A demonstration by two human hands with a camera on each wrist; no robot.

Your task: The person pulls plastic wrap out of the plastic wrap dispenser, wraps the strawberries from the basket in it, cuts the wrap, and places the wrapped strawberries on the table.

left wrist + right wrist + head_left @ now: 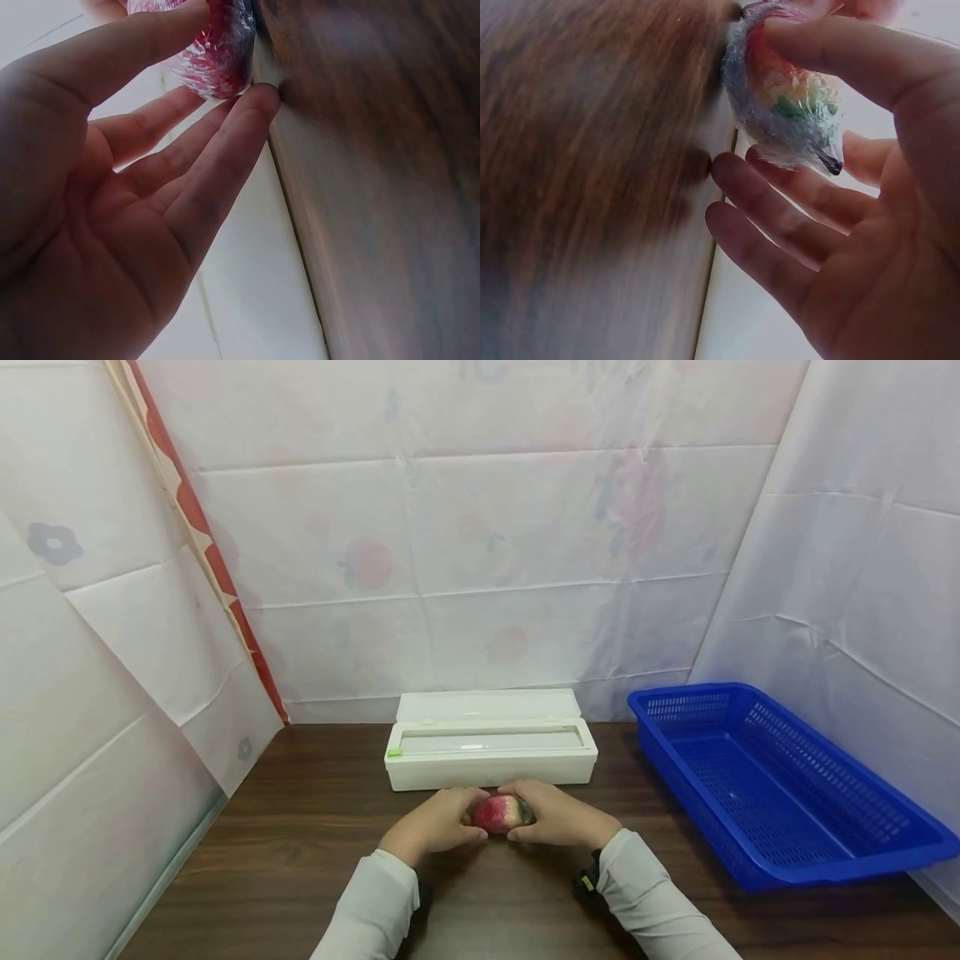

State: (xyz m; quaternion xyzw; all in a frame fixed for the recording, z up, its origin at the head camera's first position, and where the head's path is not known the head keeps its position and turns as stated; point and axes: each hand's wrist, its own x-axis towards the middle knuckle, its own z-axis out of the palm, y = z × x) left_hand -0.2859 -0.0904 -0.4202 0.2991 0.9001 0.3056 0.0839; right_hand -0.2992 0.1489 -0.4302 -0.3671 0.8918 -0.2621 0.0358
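Observation:
A mango-like fruit (501,814), red, yellow and green, lies low over the dark wooden table between both hands. Clear cling film covers it in both wrist views, crinkled over the fruit's red side (214,64) on the left. On the right, its green end with a dark stem tip (831,161) shows through. My left hand (442,821) holds the red end, thumb on top. My right hand (558,817) grips the green end, thumb pressed on the film and lower fingers spread near the table. Just behind stands a white cling film dispenser (491,772) with its lid up.
A large blue plastic basket (690,793) with slotted sides stands on the right of the table. White printed sheets (480,527) hang at the back and both sides. A green tab (394,752) sits on the dispenser's left end.

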